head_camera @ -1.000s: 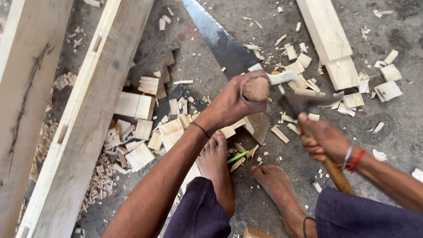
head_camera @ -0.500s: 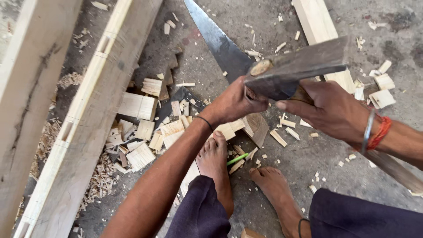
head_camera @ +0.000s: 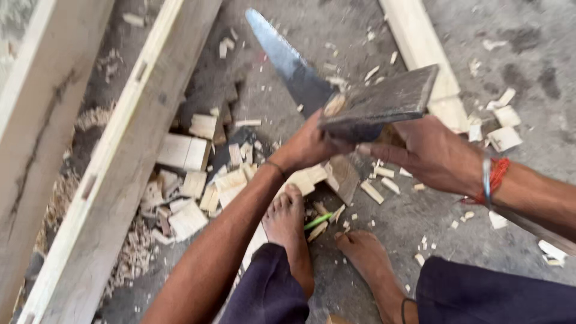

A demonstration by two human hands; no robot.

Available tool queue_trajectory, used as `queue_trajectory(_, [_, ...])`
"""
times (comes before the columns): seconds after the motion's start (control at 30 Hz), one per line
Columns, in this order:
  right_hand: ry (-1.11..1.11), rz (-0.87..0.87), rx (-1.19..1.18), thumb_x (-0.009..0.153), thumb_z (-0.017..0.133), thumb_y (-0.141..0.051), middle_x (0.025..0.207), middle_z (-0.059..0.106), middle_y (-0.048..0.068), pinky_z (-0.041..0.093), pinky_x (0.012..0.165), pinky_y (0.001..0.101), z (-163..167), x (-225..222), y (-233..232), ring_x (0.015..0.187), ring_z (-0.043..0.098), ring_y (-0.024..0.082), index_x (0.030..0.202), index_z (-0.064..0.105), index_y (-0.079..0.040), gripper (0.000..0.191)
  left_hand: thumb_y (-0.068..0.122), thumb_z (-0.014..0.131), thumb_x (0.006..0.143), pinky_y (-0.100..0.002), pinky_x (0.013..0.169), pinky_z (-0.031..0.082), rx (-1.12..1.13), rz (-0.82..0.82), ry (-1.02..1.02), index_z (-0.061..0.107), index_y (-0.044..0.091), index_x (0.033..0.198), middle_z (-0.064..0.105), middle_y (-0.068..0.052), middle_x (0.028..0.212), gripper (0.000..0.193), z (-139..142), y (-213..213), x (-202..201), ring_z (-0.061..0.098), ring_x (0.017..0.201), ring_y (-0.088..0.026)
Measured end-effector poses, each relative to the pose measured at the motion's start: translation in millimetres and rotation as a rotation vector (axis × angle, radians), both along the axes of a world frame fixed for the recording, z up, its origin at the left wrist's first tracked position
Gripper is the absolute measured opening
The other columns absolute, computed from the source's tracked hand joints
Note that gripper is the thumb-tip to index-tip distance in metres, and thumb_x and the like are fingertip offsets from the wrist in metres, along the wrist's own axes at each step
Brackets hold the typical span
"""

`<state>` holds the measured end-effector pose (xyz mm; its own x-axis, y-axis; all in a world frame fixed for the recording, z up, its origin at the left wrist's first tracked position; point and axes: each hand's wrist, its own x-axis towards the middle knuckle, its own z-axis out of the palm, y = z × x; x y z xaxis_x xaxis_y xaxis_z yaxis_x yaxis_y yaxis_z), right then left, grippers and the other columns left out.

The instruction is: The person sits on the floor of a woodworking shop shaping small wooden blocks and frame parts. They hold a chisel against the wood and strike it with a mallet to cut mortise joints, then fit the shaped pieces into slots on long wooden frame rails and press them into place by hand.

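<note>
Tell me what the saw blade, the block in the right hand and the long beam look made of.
Saw blade: bare metal, grey with a dull shine. Block in right hand: dark grey, rough faced, blurred; weathered wood or stone, unclear. Beam: pale sawn wood, unfinished, grain showing.

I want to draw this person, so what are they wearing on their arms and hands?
Both arms are bare, with no sleeves or gloves. The left hand has a thin dark band round its wrist. The right hand has a red thread bracelet and a slim silvery bangle at the wrist.
</note>
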<state>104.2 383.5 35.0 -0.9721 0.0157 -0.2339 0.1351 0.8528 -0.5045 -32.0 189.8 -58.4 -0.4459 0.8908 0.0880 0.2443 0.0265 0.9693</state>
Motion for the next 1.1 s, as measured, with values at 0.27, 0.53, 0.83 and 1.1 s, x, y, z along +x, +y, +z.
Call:
queue_trajectory(0.27, [0.152,-0.195,-0.331,0.103,0.058,-0.049,0.057,0.056,0.007,0.046,0.042,0.0334,64,3,-4,0.045,0.056,0.016,0.077,0.054,-0.009,0.047,0.01,0.077,0.083,-0.031,0.079,0.058,0.064,0.03,-0.064,0.066,0.005,0.106,0.071,-0.002,0.094,0.026,3,0,4,0.068,0.085,-0.014])
queue_trajectory(0.53, [0.158,0.134,-0.05,0.104,0.053,-0.049,0.074,0.065,0.009,0.055,0.058,0.0346,14,-4,-13,0.064,0.065,0.02,0.09,0.064,-0.004,0.048,0.01,0.079,0.083,-0.032,0.076,0.059,-0.01,0.073,-0.036,0.069,0.003,0.111,0.074,-0.006,0.096,0.031,-2,-6,0,0.068,0.084,-0.014])
queue_trajectory(0.83, [0.108,-0.101,-0.242,0.086,0.065,-0.053,0.063,0.063,0.006,0.049,0.049,0.0384,18,9,-22,0.053,0.058,0.017,0.102,0.068,-0.009,0.047,0.009,0.074,0.09,-0.028,0.074,0.059,-0.061,0.13,-0.097,0.072,0.005,0.109,0.075,-0.005,0.094,0.02,-4,-18,3,0.069,0.082,-0.011])
queue_trajectory(1.1, [0.5,-0.228,-0.108,0.083,0.074,-0.033,0.068,0.068,0.0,0.053,0.052,0.0316,-10,32,-8,0.054,0.061,0.014,0.099,0.074,-0.009,0.029,0.011,0.074,0.093,-0.021,0.068,0.05,0.023,0.408,-0.124,0.064,0.007,0.097,0.061,0.004,0.086,0.012,15,-13,13,0.057,0.078,-0.005])
